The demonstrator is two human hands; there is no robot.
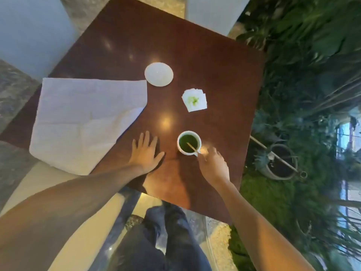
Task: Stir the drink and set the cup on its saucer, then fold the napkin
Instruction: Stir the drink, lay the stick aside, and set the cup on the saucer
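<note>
A white cup (189,142) of dark green drink stands on the brown table (214,79), with a thin wooden stirrer (192,147) leaning in it. My right hand (214,166) is just right of the cup and its fingers pinch the stirrer's outer end. My left hand (145,152) lies flat on the table left of the cup, fingers spread. The white saucer (158,74) sits bare farther back, apart from the cup. A large white cloth napkin (86,122) lies spread out at the left, partly over the table's edge.
A small folded paper tissue (194,100) with a green stain lies between saucer and cup. Plants and a pot (281,163) stand beyond the table's right edge. White chairs are at the back, and my legs show below the near edge.
</note>
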